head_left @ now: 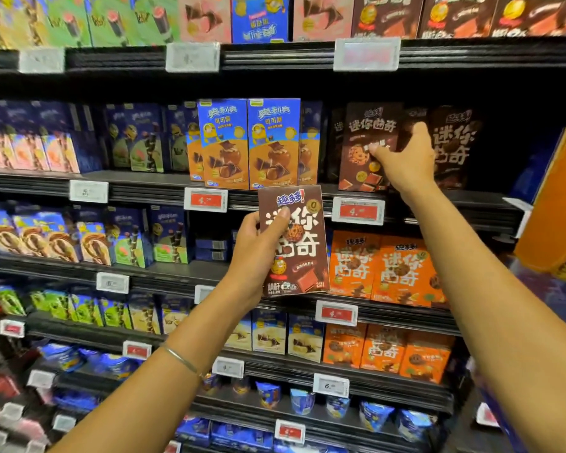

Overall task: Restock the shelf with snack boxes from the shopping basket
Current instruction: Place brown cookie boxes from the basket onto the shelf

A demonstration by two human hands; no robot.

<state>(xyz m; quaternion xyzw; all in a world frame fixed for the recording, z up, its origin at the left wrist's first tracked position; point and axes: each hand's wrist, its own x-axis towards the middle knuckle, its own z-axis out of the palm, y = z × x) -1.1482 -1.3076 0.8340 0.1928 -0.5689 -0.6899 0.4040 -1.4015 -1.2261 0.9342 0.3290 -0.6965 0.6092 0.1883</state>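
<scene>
My left hand (258, 250) holds a brown cookie box (296, 243) upright in front of the shelves, thumb across its front. My right hand (406, 158) reaches onto the second shelf (471, 204) and grips the right edge of a matching brown box (363, 148) standing there, thumb on its front face. More brown boxes (455, 148) stand to the right of that hand, deeper in the shelf. The shopping basket is not in view.
Blue and orange snack boxes (249, 145) stand left of the brown ones. Orange cookie boxes (386, 269) fill the shelf below. Price tags (358, 210) line the shelf edges. An orange display (556, 197) stands at the right edge.
</scene>
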